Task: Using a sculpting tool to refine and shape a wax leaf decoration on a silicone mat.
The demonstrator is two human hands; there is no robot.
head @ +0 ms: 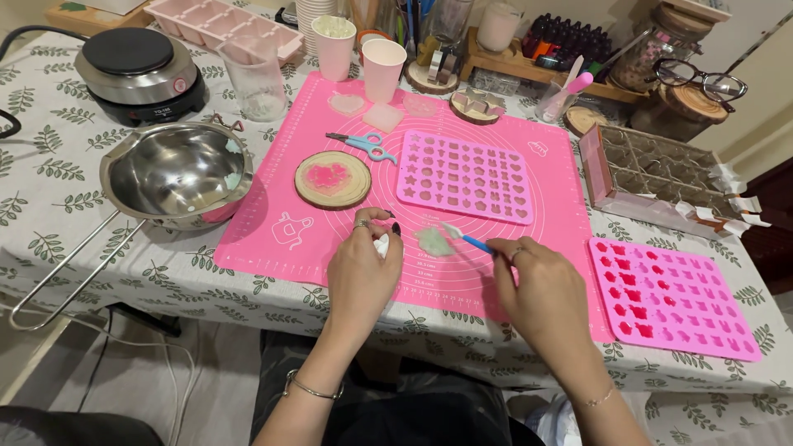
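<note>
My right hand (pixel 541 285) grips a small blue-handled tool (pixel 464 238), tip on a pale green piece (pixel 433 241) lying between my hands. My left hand (pixel 362 268) is closed on something small and white (pixel 381 244). Pink mould (pixel 465 176) just beyond.

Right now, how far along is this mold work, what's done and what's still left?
Done: the right mold has its left columns filled dark pink, and a pink piece sits on the wooden disc. In hand: the right hand works a blue-handled tool on a pale green piece; the left hand holds something small and white. Left: the middle mold looks empty, and the right mold's other cavities look unfilled.
</note>
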